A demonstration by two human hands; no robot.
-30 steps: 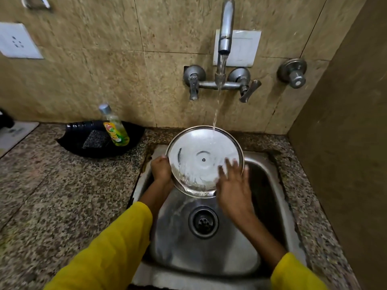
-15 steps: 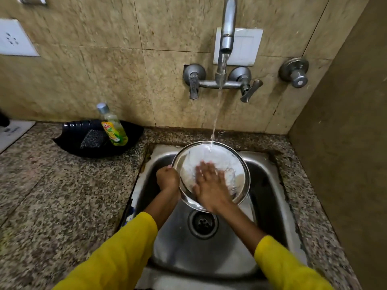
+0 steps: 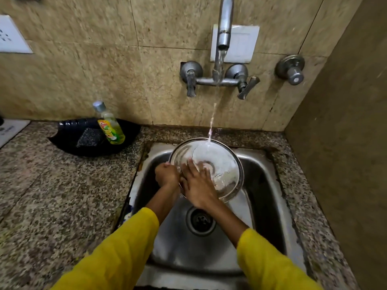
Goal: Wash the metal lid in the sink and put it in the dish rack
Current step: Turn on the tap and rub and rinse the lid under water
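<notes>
Left hand [image 3: 166, 174] grip closed on round shiny metal lid [image 3: 219, 166] rim; right hand [image 3: 198, 185] flat, fingers spread.

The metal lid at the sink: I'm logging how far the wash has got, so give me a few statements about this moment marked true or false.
1. Water from the tap is falling onto the metal lid. True.
2. The lid lies flat on the sink floor. False: it is held tilted above the drain.
3. The left hand grips the lid's rim. True.
4. The right hand holds a scrub pad. False: its bare palm and fingers press on the lid's face; the scrub pad sits in the black tray.
5. The dish soap bottle stands inside the sink. False: it leans in the tray on the counter.
</notes>
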